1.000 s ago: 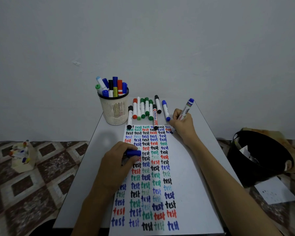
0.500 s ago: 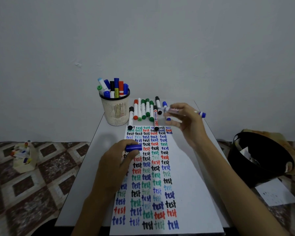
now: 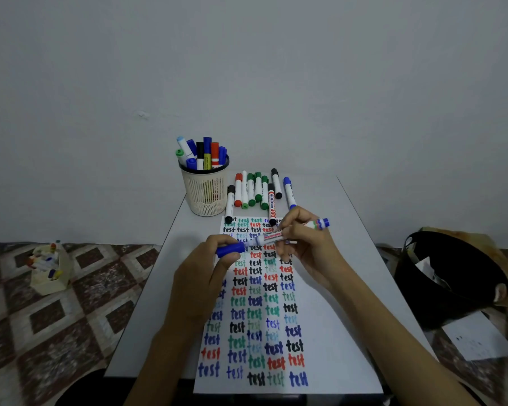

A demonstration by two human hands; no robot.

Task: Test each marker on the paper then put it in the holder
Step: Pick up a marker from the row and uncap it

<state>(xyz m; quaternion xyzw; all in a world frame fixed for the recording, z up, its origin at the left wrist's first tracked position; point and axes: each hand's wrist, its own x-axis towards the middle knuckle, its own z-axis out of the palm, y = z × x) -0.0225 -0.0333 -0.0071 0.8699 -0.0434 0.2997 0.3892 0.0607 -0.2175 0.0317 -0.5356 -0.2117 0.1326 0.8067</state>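
Note:
My right hand (image 3: 307,247) grips a blue-ended white marker (image 3: 273,237) held level above the paper (image 3: 329,332). My left hand (image 3: 200,276) pinches its blue cap (image 3: 230,249), which meets the marker's tip end. The paper is covered with rows of the word "test" in blue, black, red and green. A cream mesh holder (image 3: 206,193) at the table's back left holds several markers. Several loose markers (image 3: 257,190) lie in a row to the right of the holder, at the paper's top edge.
The narrow white table (image 3: 159,288) stands against a plain wall. A black bin (image 3: 449,279) stands on the floor at the right with a loose sheet (image 3: 478,338) beside it. A small cream box of items (image 3: 49,266) sits on the patterned floor at the left.
My right hand turned the marker from upright to level and brought it down and left from the paper's top. My left hand rose with the cap, which now meets the tip.

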